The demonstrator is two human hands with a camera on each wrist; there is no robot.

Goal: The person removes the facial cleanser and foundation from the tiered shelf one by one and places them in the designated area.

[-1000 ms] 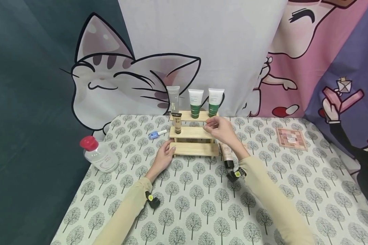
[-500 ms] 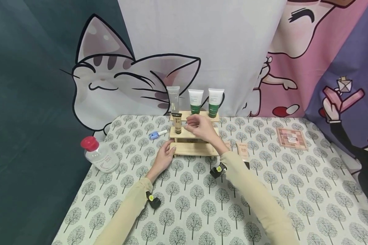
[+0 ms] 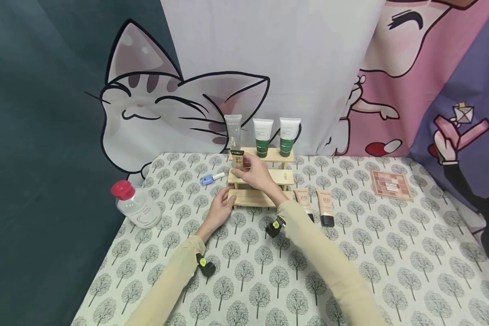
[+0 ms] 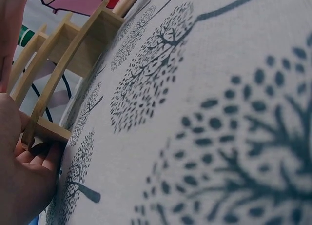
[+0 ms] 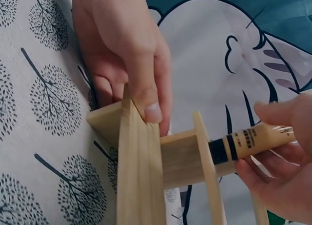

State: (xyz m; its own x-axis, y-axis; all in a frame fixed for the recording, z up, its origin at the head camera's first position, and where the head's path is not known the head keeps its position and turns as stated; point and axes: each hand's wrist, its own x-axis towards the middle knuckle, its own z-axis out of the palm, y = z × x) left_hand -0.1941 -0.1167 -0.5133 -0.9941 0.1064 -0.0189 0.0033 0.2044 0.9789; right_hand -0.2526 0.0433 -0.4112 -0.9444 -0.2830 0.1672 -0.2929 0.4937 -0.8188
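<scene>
A three-step wooden display stand (image 3: 250,198) is on the patterned cloth. My left hand (image 3: 220,210) grips the left end of its lowest step, thumb on top and fingers beneath, as the right wrist view shows. With my right hand (image 3: 257,174) I pinch a small beige tube (image 5: 248,141) between thumb and fingers. Its black cap end is down at the left of the middle step; fingers partly cover it in the head view. On the top step stand a grey tube (image 3: 233,132) and two white-and-green tubes, one central (image 3: 262,138), one at right (image 3: 287,137).
Two beige BB tubes, the nearer to the stand (image 3: 304,201) and the outer (image 3: 326,204), lie to its right. Farther right is a makeup palette (image 3: 391,184). Blue nail polish (image 3: 207,179) and a red-capped clear bottle (image 3: 140,208) are at left. A printed curtain (image 3: 309,68) hangs behind.
My right hand has moved left from the right side of the stand to the small beige tube and taken hold of it. My left hand keeps its grip on the lowest step.
</scene>
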